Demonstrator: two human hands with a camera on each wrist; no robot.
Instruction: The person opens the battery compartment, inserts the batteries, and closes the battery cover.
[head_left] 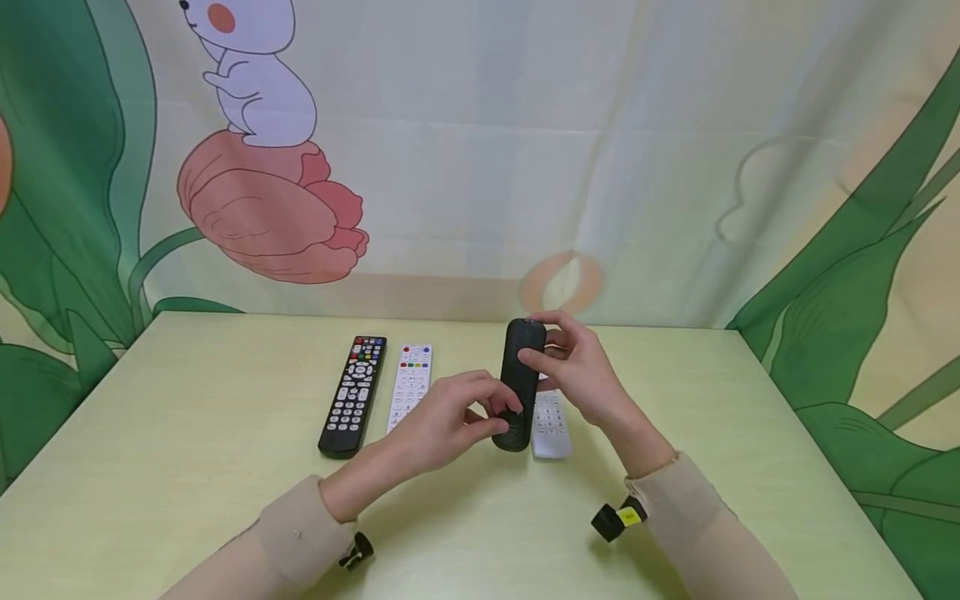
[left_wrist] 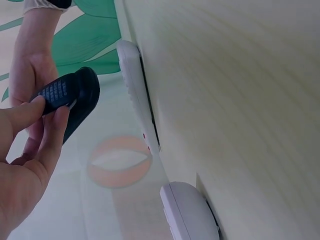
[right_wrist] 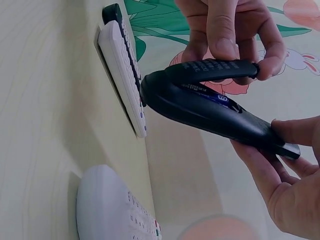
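Observation:
Above the table, my right hand [head_left: 581, 375] grips the far end of a black remote control [head_left: 522, 371], its back turned up. My left hand [head_left: 442, 417] pinches the remote's battery cover [right_wrist: 215, 70] near the lower end. In the right wrist view the cover is tilted up from the body, still meeting it at one end. A blue battery [right_wrist: 216, 95] shows in the gap beneath. Partly behind the held remote, a white remote [head_left: 551, 429] lies on the table.
To the left lie another black remote [head_left: 352, 400], buttons up, and a second white remote [head_left: 410, 383], partly covered by my left hand. The pale table [head_left: 187, 433] ends at a printed curtain [head_left: 465, 167]. Small black devices [head_left: 609, 522] sit at both cuffs.

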